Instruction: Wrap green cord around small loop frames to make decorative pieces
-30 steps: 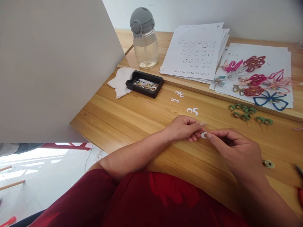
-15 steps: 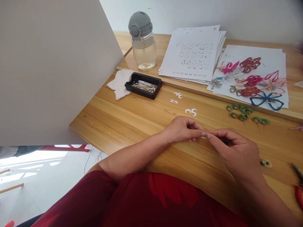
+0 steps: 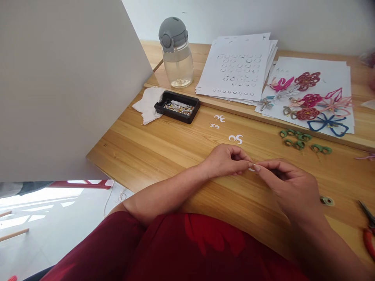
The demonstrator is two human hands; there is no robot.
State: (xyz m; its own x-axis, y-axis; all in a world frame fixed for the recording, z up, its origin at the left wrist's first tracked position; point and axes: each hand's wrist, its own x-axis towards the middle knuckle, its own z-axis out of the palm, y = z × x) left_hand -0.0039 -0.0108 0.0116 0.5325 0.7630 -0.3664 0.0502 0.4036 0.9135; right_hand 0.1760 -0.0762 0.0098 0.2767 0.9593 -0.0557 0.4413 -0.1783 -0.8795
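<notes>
Between the fingertips of both hands is a small white paper piece [image 3: 252, 169], mostly covered by the fingers. My left hand [image 3: 230, 160] pinches it from the left, thumb against forefinger. From the right, my right hand [image 3: 288, 183] grips it the same way, and the two hands' tips meet. Several white crescent cutouts [image 3: 236, 139] lie on the wood just beyond my left hand, with more small crescents [image 3: 219, 118] farther back. Green wrapped crescents [image 3: 299, 136] with thread tails rest beyond my right hand. A spool [image 3: 327, 201] sits beside my right wrist.
A black tray [image 3: 184, 117] of beads stands by a white cloth [image 3: 148, 102]. Behind are a water bottle [image 3: 177, 66], printed sheets [image 3: 234, 45] and colourful thread flowers [image 3: 310, 113] on paper. Red-handled scissors [image 3: 368, 238] lie at the right edge. A pale panel [image 3: 58, 78] borders the left.
Both hands keep nearly the same pinch, with only a slight shift of the fingertips. The view has moved a little; the things on the table stay in place.
</notes>
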